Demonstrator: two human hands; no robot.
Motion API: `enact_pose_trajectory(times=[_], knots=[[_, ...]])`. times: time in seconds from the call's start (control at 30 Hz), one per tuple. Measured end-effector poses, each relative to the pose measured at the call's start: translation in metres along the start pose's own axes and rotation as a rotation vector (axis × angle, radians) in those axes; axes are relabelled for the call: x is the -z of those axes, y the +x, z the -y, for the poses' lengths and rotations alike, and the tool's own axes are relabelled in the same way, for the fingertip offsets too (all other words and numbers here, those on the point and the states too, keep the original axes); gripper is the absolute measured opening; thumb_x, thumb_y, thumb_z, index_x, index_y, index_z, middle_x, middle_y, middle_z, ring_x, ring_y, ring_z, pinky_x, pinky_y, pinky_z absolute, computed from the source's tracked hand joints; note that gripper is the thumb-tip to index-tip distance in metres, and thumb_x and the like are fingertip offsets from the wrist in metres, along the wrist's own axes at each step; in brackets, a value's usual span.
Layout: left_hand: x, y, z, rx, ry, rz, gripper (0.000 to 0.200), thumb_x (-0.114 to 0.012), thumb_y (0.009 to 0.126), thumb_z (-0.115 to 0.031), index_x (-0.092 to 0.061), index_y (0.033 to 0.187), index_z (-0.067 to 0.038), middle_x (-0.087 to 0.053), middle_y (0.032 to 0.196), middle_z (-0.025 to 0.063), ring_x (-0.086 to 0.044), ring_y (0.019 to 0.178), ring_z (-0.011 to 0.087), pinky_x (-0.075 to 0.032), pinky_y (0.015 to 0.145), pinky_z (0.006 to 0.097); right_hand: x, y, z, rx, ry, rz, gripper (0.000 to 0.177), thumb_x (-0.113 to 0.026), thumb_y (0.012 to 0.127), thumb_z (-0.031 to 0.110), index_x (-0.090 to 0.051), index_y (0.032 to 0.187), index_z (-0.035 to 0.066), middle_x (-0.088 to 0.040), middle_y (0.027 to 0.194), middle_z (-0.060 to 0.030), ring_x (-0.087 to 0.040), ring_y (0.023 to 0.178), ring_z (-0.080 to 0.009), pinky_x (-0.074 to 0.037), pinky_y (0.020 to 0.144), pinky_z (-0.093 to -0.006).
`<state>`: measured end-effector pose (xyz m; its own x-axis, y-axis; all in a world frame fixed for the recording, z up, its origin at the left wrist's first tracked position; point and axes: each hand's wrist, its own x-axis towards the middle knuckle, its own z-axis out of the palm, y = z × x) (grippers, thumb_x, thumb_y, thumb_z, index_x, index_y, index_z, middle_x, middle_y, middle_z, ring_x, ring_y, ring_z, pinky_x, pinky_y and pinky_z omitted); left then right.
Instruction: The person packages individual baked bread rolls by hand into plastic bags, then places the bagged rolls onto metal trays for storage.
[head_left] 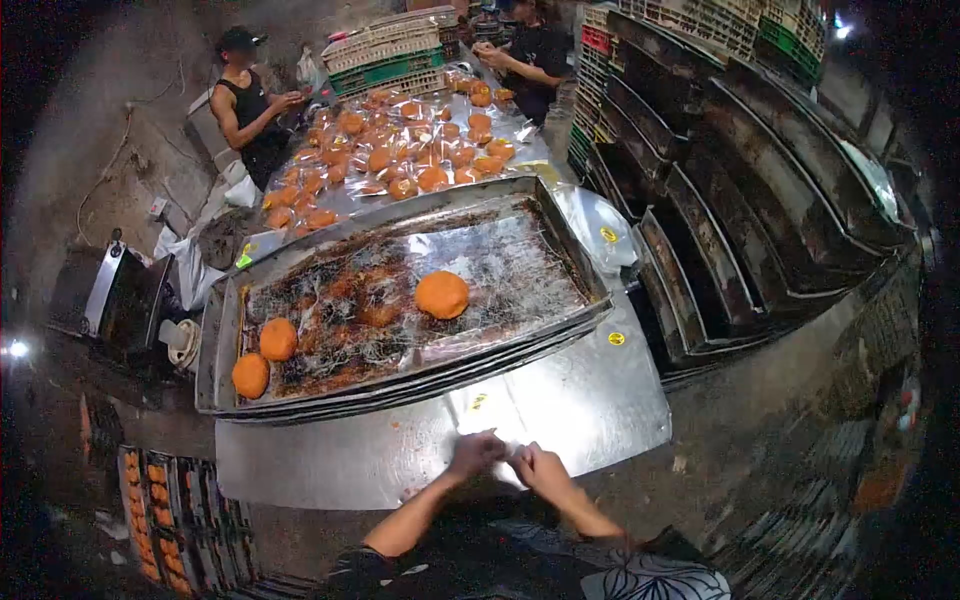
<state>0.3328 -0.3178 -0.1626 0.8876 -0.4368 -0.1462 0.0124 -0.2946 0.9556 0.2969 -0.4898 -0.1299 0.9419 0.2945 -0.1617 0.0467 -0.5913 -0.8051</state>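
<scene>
Near the front edge of the metal table [300,455], my left hand [476,453] and my right hand [541,470] are close together with their fingers pinched. Between them is a clear plastic bag [478,402] with a yellow label, its outline partly lost in the table's glare. Beyond my hands lies a stack of trays, the top tray [400,392] greasy and stained inside. One orange bun [441,295] sits right of its middle. Two more, an upper orange bun [278,339] and a lower orange bun [250,376], are at its left end.
Many bagged orange buns [380,160] cover the table's far part, before stacked plastic crates [388,70]. One person [245,100] stands at far left, another person [530,65] at far right. Dark empty trays [720,200] lean on the right. Bun-filled trays [160,510] are at lower left.
</scene>
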Motion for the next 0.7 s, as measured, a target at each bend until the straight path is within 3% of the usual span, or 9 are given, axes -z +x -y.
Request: enact_pose_trajectory(times=[0.1,0.2,0.23,0.33,0.43,0.5,0.57,0.6,0.7], knots=[[-0.016,0.002,0.000,-0.312,0.054,-0.138,0.010,-0.062,0.072,-0.013,-0.061,0.077,-0.004,-0.059,0.072,0.0081,-0.055,0.064,0.0184,-0.044,0.061,0.0292,-0.024,-0.012,0.001,0.013,-0.064,-0.400,0.016,-0.038,0.086,0.012,-0.047,0.091,0.001,-0.054,0.060,-0.0151,-0.054,0.055,-0.0322,-0.043,0.052,-0.0370],[0.017,-0.005,-0.069,-0.240,0.155,-0.316,0.011,-0.057,0.073,-0.010,-0.062,0.080,-0.003,-0.054,0.078,0.0111,-0.053,0.073,0.0199,-0.042,0.063,0.0284,0.015,0.014,0.055,-0.357,0.617,0.124,0.037,-0.044,0.082,0.010,-0.042,0.119,0.007,-0.054,0.064,-0.0021,-0.050,0.052,-0.0089,-0.041,0.045,-0.0232],[0.024,-0.014,-0.085,-0.289,0.085,-0.267,0.013,-0.056,0.073,-0.009,-0.062,0.083,-0.003,-0.053,0.076,0.0110,-0.053,0.074,0.0207,-0.042,0.063,0.0279,0.007,0.040,0.035,-0.078,1.303,0.349,0.034,-0.041,0.086,0.017,-0.044,0.117,0.006,-0.054,0.084,-0.0039,-0.050,0.069,-0.0072,-0.043,0.055,-0.0217],[0.041,-0.025,-0.088,-0.418,0.099,-0.392,0.022,-0.054,0.077,-0.008,-0.056,0.098,-0.003,-0.052,0.087,0.0078,-0.052,0.086,0.0190,-0.042,0.071,0.0277,0.018,0.079,0.111,0.042,1.312,-0.253,0.046,-0.037,0.089,0.035,-0.035,0.124,0.005,-0.044,0.120,-0.0093,-0.046,0.106,-0.0206,-0.043,0.082,-0.0286],[0.089,-0.027,-0.117,-0.269,-1.249,-0.662,0.028,-0.047,0.084,-0.011,-0.041,0.111,-0.005,-0.052,0.094,0.0060,-0.050,0.095,0.0207,-0.044,0.080,0.0322,-0.017,0.085,0.166,0.295,2.011,0.199,0.053,-0.040,0.087,0.038,-0.029,0.127,0.004,-0.040,0.122,-0.0153,-0.045,0.108,-0.0228,-0.040,0.089,-0.0330],[0.138,-0.045,-0.095,-0.235,-1.312,-0.340,0.023,-0.046,0.085,-0.014,-0.044,0.106,-0.005,-0.052,0.095,0.0068,-0.051,0.092,0.0194,-0.044,0.079,0.0325,-0.061,0.095,0.162,-0.067,1.840,0.501,0.051,-0.043,0.086,0.034,-0.033,0.125,0.004,-0.042,0.121,-0.0164,-0.046,0.107,-0.0221,-0.040,0.088,-0.0329],[0.165,-0.055,-0.052,-0.279,-1.299,-0.638,0.020,-0.049,0.084,-0.014,-0.049,0.102,-0.006,-0.054,0.089,0.0052,-0.054,0.082,0.0167,-0.044,0.080,0.0372,-0.025,0.117,0.178,0.216,0.576,0.315,0.052,-0.060,0.077,0.025,-0.040,0.119,0.001,-0.046,0.116,-0.0165,-0.046,0.107,-0.0239,-0.037,0.090,-0.0330],[0.178,-0.062,-0.052,-0.315,-1.303,-0.775,0.022,-0.051,0.083,-0.014,-0.050,0.103,-0.006,-0.053,0.090,0.0039,-0.053,0.085,0.0164,-0.044,0.080,0.0386,-0.019,0.155,0.158,0.675,-0.098,-0.145,0.061,-0.065,0.071,0.025,-0.038,0.121,0.001,-0.043,0.119,-0.0189,-0.042,0.111,-0.0272,-0.032,0.094,-0.0373],[0.212,-0.086,-0.053,-0.293,-1.309,-1.060,0.043,-0.051,0.081,-0.022,-0.037,0.120,-0.012,-0.051,0.100,0.0043,-0.050,0.093,0.0215,-0.040,0.086,0.0477,0.029,0.250,0.135,0.309,-0.911,-0.189,0.067,-0.061,0.069,0.039,-0.035,0.125,0.013,-0.034,0.124,-0.0208,-0.035,0.110,-0.0418,-0.031,0.091,-0.0458]])
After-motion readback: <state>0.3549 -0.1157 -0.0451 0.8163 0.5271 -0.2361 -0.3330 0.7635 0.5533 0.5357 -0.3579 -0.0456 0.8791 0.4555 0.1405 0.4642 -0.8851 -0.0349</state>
